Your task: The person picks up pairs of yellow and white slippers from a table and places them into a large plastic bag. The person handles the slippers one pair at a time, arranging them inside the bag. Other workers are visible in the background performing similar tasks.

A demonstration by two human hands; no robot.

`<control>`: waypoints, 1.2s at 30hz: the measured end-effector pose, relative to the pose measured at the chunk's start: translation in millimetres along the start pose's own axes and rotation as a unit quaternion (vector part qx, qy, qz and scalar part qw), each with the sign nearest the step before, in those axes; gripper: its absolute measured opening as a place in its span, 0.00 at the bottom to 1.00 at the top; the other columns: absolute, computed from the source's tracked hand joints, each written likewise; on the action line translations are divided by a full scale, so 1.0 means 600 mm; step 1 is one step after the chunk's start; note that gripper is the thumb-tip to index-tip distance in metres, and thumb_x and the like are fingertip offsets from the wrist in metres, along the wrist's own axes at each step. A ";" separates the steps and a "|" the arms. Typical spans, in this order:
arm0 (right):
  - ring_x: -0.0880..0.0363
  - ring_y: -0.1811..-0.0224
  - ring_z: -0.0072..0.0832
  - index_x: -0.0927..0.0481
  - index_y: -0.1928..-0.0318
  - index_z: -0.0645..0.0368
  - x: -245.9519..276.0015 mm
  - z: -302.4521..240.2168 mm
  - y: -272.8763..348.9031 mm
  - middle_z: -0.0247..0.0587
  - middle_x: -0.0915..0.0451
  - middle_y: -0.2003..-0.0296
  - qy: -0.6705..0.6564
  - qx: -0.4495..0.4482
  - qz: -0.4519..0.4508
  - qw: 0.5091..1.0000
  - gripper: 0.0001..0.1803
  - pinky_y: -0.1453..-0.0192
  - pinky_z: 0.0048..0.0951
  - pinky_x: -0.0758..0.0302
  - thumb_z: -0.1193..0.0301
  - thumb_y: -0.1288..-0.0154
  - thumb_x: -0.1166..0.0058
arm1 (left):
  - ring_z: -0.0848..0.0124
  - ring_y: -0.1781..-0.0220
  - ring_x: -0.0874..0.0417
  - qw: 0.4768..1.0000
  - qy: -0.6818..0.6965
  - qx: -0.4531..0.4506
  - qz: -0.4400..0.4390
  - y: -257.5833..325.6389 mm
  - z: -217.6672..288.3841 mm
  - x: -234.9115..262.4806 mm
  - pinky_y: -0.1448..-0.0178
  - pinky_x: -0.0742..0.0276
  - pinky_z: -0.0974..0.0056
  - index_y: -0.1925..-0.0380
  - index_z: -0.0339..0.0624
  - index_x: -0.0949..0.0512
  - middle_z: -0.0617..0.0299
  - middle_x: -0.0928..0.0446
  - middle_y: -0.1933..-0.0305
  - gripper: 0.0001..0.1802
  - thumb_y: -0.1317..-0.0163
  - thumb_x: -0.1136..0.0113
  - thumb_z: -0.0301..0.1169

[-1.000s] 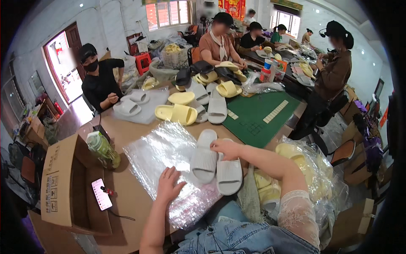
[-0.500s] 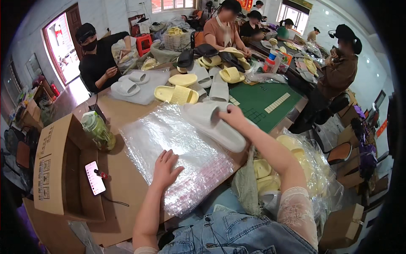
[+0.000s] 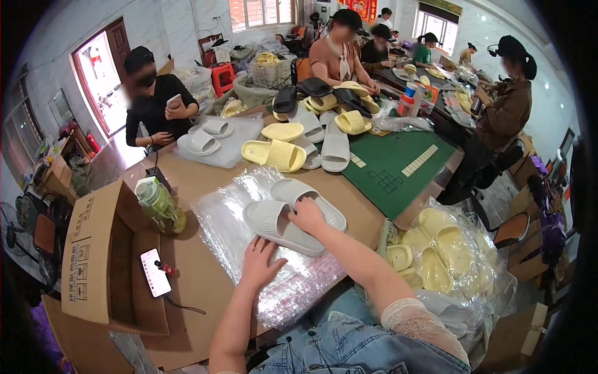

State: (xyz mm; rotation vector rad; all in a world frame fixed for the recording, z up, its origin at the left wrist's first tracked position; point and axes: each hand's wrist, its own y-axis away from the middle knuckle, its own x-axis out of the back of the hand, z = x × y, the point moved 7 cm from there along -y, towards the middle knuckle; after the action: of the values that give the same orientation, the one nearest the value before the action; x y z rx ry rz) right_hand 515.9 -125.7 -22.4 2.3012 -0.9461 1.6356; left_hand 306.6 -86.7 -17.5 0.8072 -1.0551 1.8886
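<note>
A pair of light grey slide slippers lies side by side on a stack of clear plastic bags (image 3: pixel 224 215). My right hand (image 3: pixel 308 217) is closed on the nearer slipper (image 3: pixel 274 229), with fingertips in its strap opening. The farther slipper (image 3: pixel 317 202) lies beside it, against that hand. My left hand (image 3: pixel 260 265) rests on the bags with fingers stretched out, its fingertips close to the nearer slipper's strap. Pinkish edges of the bags show toward my body.
Yellow, grey and black slippers (image 3: pixel 311 118) are heaped at the far side. An open carton (image 3: pixel 137 293), phone (image 3: pixel 155 272) and green jar (image 3: pixel 161 206) stand left. At right are a green mat (image 3: pixel 398 165) and bagged yellow slippers (image 3: pixel 436 249). Several co-workers sit around.
My right hand has brought the grey slippers down and nearer onto the bags. My left hand stays flat on the stack. The co-worker at left now holds up a phone.
</note>
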 end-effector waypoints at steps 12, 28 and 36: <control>0.21 0.65 0.56 0.21 0.71 0.70 0.110 0.113 0.213 0.62 0.21 0.72 -0.096 -0.183 0.117 0.972 0.23 0.59 0.49 0.25 0.57 0.46 0.38 | 0.45 0.29 0.39 0.997 -0.076 0.014 -0.032 0.007 0.027 0.007 0.27 0.43 0.49 0.42 0.46 0.25 0.44 0.34 0.33 0.37 0.49 0.34 0.54; 0.19 0.51 0.34 0.26 0.44 0.67 0.217 0.176 0.373 0.46 0.19 0.51 -0.628 -0.165 0.270 0.711 0.21 0.48 0.32 0.22 0.71 0.36 0.52 | 0.45 0.34 0.32 0.997 0.018 -0.036 -0.064 0.029 0.050 -0.008 0.31 0.36 0.48 0.48 0.49 0.22 0.48 0.27 0.39 0.21 0.42 0.37 0.38; 0.20 0.48 0.38 0.30 0.39 0.65 0.211 0.133 0.408 0.47 0.21 0.47 -0.644 -0.193 0.136 0.728 0.27 0.44 0.36 0.21 0.61 0.31 0.62 | 0.55 0.36 0.28 0.968 0.238 0.083 -0.015 0.028 0.013 -0.004 0.32 0.34 0.57 0.52 0.45 0.18 0.52 0.25 0.40 0.14 0.36 0.42 0.32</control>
State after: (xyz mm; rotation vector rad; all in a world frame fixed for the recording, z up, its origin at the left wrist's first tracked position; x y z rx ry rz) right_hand 463.1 -406.4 5.6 2.8104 -1.6244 -0.4840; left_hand 294.0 -99.9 -22.0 0.4192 -0.5899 2.0264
